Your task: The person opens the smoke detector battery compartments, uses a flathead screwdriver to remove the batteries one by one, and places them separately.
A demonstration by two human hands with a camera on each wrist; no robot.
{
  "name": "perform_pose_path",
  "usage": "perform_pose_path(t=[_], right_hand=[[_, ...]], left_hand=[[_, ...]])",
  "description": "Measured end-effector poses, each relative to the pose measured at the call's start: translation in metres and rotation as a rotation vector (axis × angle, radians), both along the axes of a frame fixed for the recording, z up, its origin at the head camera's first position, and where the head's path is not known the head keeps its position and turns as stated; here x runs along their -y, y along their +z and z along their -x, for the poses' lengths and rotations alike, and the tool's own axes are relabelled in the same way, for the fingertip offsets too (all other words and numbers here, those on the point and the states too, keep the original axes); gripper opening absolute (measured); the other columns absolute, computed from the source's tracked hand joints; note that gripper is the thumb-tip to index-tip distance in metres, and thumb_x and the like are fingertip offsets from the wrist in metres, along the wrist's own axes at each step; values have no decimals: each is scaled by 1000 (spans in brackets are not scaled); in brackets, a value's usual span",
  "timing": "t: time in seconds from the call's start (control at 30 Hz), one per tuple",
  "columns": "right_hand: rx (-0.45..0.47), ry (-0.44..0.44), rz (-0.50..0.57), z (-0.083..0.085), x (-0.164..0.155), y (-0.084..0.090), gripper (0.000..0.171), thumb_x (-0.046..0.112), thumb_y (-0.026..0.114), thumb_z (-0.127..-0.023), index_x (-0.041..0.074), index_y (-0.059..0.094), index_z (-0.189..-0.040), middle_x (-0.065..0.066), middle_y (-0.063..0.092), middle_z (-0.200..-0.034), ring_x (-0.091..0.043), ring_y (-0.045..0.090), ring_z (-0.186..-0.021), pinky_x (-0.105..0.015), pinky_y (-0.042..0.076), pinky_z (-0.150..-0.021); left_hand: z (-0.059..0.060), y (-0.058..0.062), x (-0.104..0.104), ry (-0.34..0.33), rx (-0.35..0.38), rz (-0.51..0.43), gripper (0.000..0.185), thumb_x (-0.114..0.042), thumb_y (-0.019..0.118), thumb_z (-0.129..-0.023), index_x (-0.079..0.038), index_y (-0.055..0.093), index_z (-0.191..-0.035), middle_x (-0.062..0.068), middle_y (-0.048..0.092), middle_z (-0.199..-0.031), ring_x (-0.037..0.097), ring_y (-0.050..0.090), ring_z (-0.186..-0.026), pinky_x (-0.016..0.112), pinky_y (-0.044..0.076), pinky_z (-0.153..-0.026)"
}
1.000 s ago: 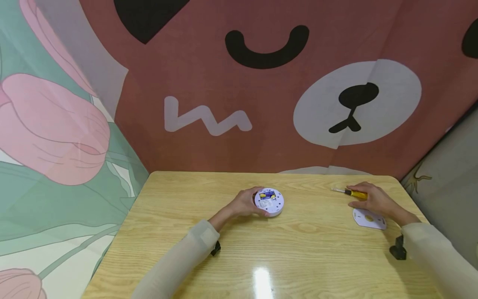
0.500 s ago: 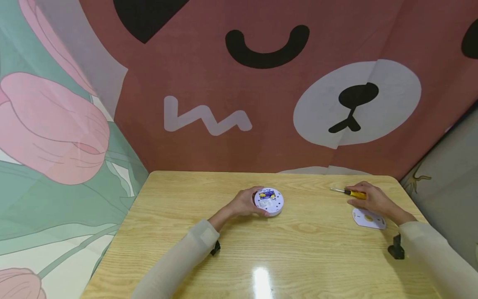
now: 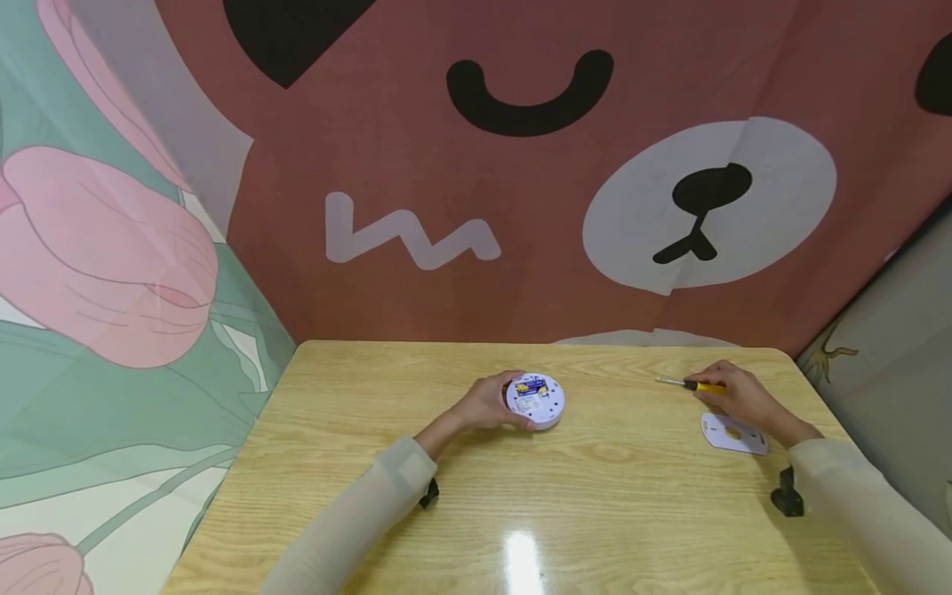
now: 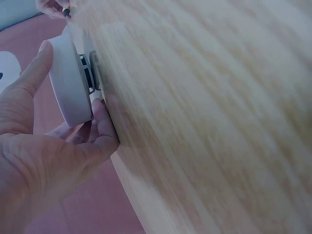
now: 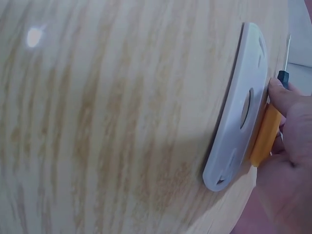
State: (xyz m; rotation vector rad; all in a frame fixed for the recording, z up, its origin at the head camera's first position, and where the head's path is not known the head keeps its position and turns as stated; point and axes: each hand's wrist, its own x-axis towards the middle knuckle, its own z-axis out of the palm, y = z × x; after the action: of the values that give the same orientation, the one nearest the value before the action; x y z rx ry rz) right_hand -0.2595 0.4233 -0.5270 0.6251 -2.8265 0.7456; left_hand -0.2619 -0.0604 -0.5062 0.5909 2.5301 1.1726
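Fingers of the left hand [image 3: 487, 404] stay curled around the round white plastic detector [image 3: 536, 401] mid-table; the right hand [image 3: 736, 395] has closed over the yellow-handled screwdriver [image 3: 687, 384] near the right edge, beside a flat white mounting plate [image 3: 732, 434], ready for lifting.

From my head I look forward and down over the whole counter [image 3: 595, 487]. My left wrist camera sits close beside the white disc [image 4: 70, 85]; my right one skims the flat plate [image 5: 239, 112], both seen from above too.
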Motion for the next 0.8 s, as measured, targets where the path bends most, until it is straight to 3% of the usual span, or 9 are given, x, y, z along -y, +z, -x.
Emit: perform_pose_path(t=[0.27, 0.4, 0.57, 0.8], right_hand=[[-46, 20, -17, -1, 2, 4, 27, 1, 79, -93, -3, 77, -119, -12, 68, -102, -20, 63, -84, -29, 51, -65], [-25, -9, -39, -1, 2, 8, 28, 5, 77, -95, -1, 75, -123, -20, 73, -111, -39, 69, -95, -45, 60, -76], [1, -11, -37, 0, 4, 13, 28, 6, 74, -98, -2, 74, -125, -28, 72, -123, -50, 67, -111, -63, 55, -89], [-13, 15, -16, -2, 11, 21, 27, 7, 71, -101, -2, 73, -126, -27, 72, -123, -50, 67, -112, -51, 57, -86]], left_hand=[[1, -2, 1, -10, -3, -16, 100, -36, 100, -74, -14, 50, -158, 7, 62, -148, 23, 59, -133, 42, 45, -115], [1, -1, 1, -14, -10, -13, 100, -36, 100, -74, -14, 50, -158, 7, 62, -149, 23, 58, -134, 42, 44, -116], [1, 0, 1, -16, -13, -6, 100, -36, 99, -75, -13, 50, -158, 7, 61, -151, 24, 58, -136, 42, 43, -117], [0, 0, 0, -11, -7, -4, 100, -35, 99, -75, -13, 49, -159, 8, 59, -152, 24, 57, -137, 43, 43, -117]])
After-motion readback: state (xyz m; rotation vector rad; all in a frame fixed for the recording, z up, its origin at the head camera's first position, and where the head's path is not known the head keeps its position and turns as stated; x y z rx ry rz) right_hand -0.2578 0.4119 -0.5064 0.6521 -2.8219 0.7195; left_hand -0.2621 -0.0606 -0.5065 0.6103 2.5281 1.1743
